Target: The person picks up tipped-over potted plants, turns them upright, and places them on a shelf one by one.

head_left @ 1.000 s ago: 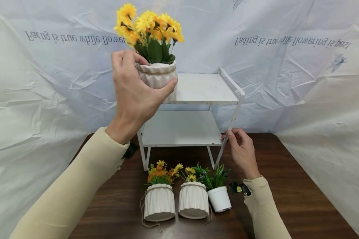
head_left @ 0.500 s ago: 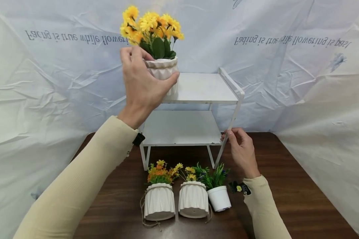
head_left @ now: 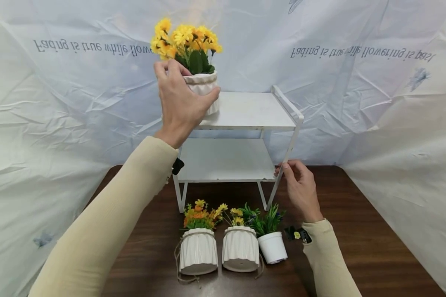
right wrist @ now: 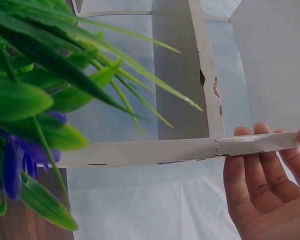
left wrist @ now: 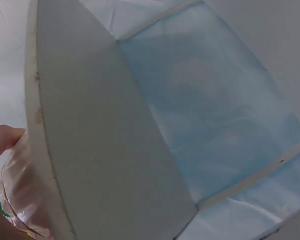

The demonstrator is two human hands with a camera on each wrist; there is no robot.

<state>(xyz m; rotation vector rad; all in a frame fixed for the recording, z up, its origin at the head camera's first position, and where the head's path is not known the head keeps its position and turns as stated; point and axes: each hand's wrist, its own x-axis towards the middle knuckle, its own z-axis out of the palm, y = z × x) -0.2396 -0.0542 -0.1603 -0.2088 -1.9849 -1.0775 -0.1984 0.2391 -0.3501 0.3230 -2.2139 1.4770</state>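
My left hand (head_left: 182, 99) grips a white pleated flowerpot (head_left: 204, 85) with yellow flowers (head_left: 187, 37), thumb on the front and fingers over the rim. The pot is upright at the left end of the white rack's top shelf (head_left: 250, 109); whether its base touches is hard to tell. In the left wrist view, the pot (left wrist: 21, 190) shows past the shelf edge. My right hand (head_left: 302, 187) holds the rack's right front leg (head_left: 290, 146). The right wrist view shows its fingers (right wrist: 265, 182) curled around that bar (right wrist: 140, 154).
Before the rack, two pleated pots (head_left: 198, 251) (head_left: 240, 249) with yellow and orange flowers lie tipped on the brown table (head_left: 371, 247). Beside them leans a smaller white pot (head_left: 273, 247) with a green plant. The lower shelf (head_left: 224, 161) sits beneath the top one. Printed cloth (head_left: 375, 95) hangs around.
My left hand has carried the yellow-flowered pot to the right and back over the top shelf, and the flowers now sit slightly lower than half a second ago. The right hand stays put.
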